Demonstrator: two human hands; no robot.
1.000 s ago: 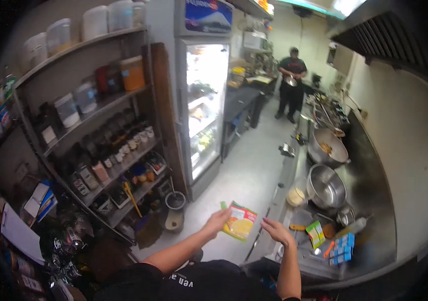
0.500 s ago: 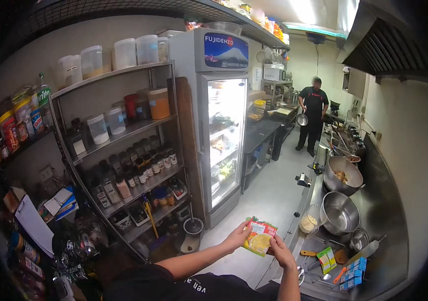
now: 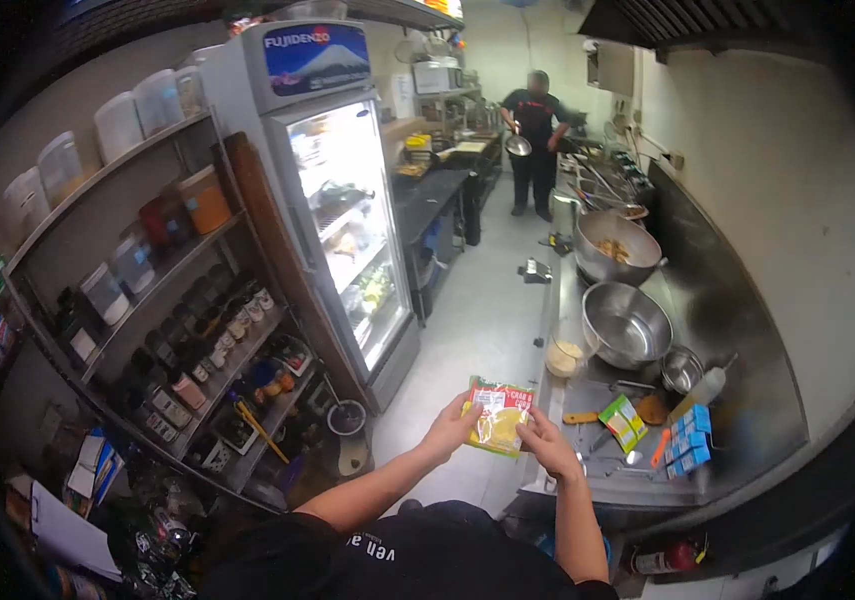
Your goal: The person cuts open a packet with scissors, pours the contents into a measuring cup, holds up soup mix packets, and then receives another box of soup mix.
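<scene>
A green, red and yellow soup mix packet (image 3: pixel 497 418) with "CRAB & CORN" lettering is held up in front of me. My left hand (image 3: pixel 450 428) pinches its left edge, and my right hand (image 3: pixel 549 446) grips the right side with the thumb on the front. On the steel counter to the right lie another green-and-yellow packet (image 3: pixel 624 424), an orange-handled utensil (image 3: pixel 660 449) and blue-and-white cartons (image 3: pixel 687 440). Behind them stand a clear container with pale contents (image 3: pixel 564 356), a large steel bowl (image 3: pixel 627 325) and a smaller steel bowl (image 3: pixel 682 370).
A big pot with food (image 3: pixel 617 245) sits farther along the counter (image 3: pixel 587 480). To the left are a lit glass-door chiller (image 3: pixel 347 220) and a rack of jars (image 3: pixel 162 340). A person (image 3: pixel 534 140) holding a steel pan stands down the aisle. A fire extinguisher (image 3: pixel 667 557) is low at right.
My view has turned right, so the chiller and rack shift left and more of the counter's near end shows. Both hands still hold the packet, which now faces me more squarely.
</scene>
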